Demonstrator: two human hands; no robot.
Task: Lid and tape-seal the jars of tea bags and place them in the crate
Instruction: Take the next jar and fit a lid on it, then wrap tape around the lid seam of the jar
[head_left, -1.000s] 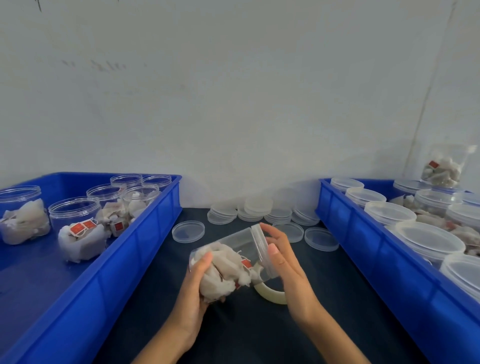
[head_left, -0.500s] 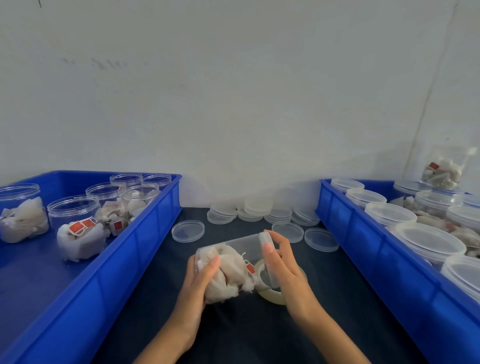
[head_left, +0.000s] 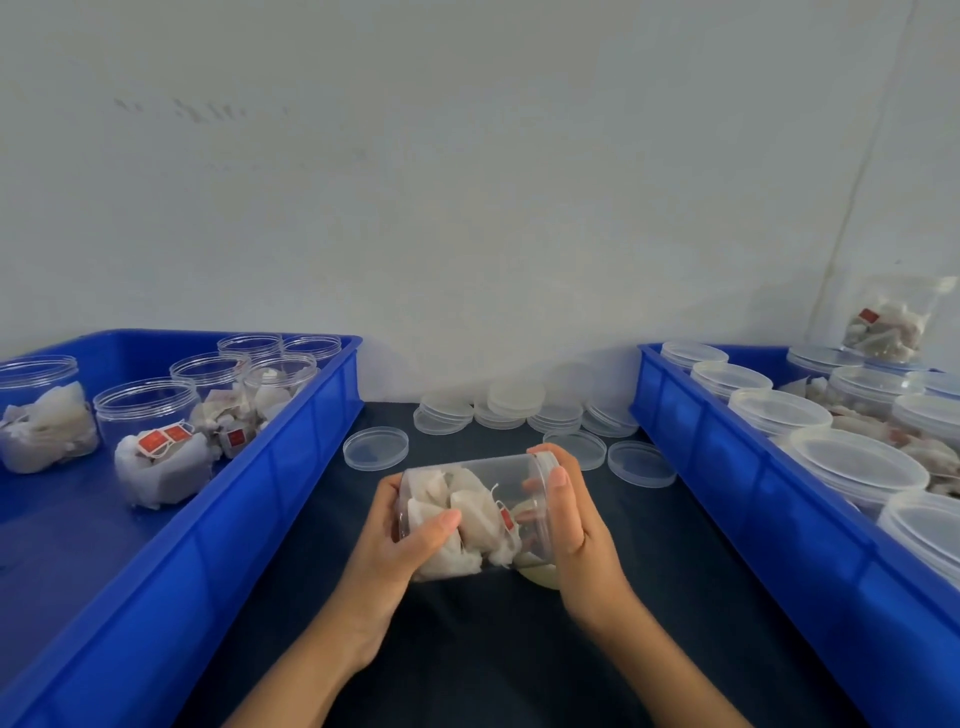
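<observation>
Jar of tea bags (head_left: 470, 519) on its side above the middle of the dark table (head_left: 467, 649), left hand (head_left: 395, 551) curled round its base, right hand (head_left: 569, 525) wrapped round the lid (head_left: 545, 506). Tape roll (head_left: 540, 576) peeks out underneath. If that lid sits crooked, the tape could seal a gap; a loose grip might roll the jar away.

Two blue crates sit here, one along the left edge of the table (head_left: 675, 597), the left crate (head_left: 218, 519), and the right crate (head_left: 779, 519) along the right edge. Six open jars (head_left: 148, 410) stand in the left crate. One jar of tea bags (head_left: 475, 512) is held between two hands. Three single lids (head_left: 375, 448) lie flat on the table, with five stacks of lids (head_left: 444, 413) at its back edge.
</observation>
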